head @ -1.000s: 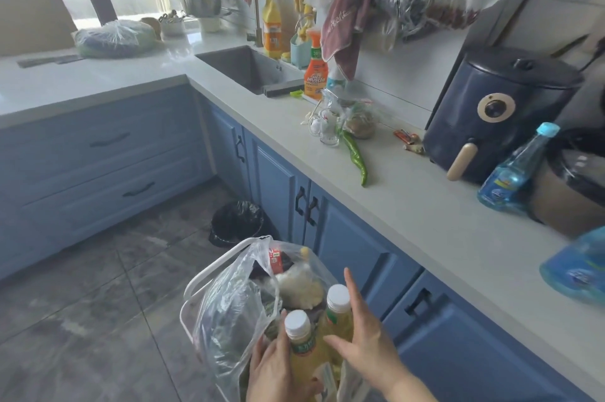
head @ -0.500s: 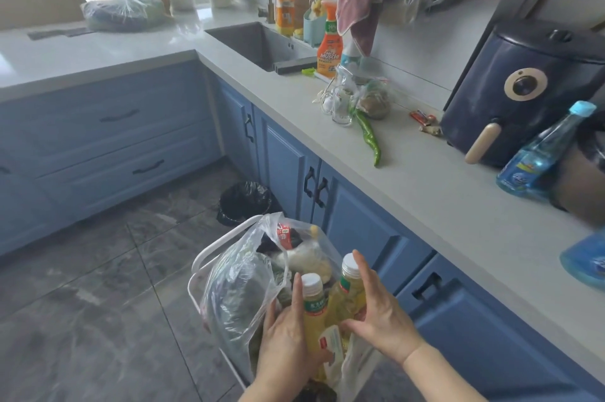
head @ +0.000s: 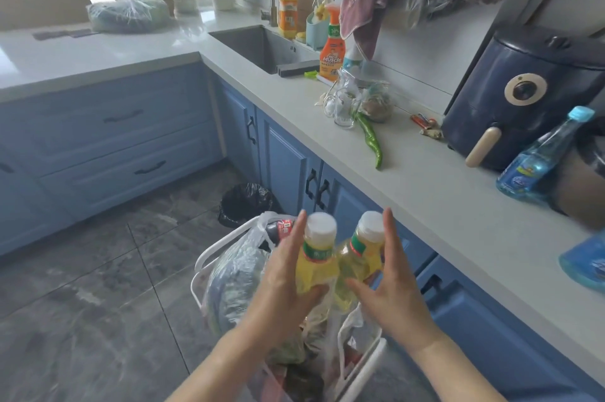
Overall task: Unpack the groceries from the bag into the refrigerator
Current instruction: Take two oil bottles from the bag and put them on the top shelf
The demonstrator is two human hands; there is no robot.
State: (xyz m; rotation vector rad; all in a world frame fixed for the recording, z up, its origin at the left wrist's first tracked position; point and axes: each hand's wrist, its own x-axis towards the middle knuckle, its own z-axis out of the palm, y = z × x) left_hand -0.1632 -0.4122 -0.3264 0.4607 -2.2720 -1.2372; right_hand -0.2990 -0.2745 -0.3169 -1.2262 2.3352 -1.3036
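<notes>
Two yellow drink bottles with white caps stand side by side above the open plastic grocery bag [head: 234, 274]. My left hand [head: 284, 277] grips the left bottle [head: 319, 254], fingers behind it and thumb across its front. My right hand [head: 391, 283] holds the right bottle [head: 361, 247], fingers straight up along its far side and thumb reaching under it. The bag sits in a white basket [head: 209, 256] on the floor and holds more wrapped groceries, among them a red-labelled dark bottle [head: 278, 228]. No refrigerator is in view.
Blue cabinets [head: 284, 169] and a grey countertop [head: 442, 201] run along the right. On the counter are a green pepper [head: 371, 141], glass jars [head: 343, 103], a dark blue air fryer [head: 523, 97] and blue spray bottles [head: 537, 162]. A black bin [head: 244, 203] stands beyond the basket; sink [head: 262, 47] behind.
Both hands have lifted the two bottles up out of the bag, and the bottles now stand higher and closer to the camera. The view has tilted down.
</notes>
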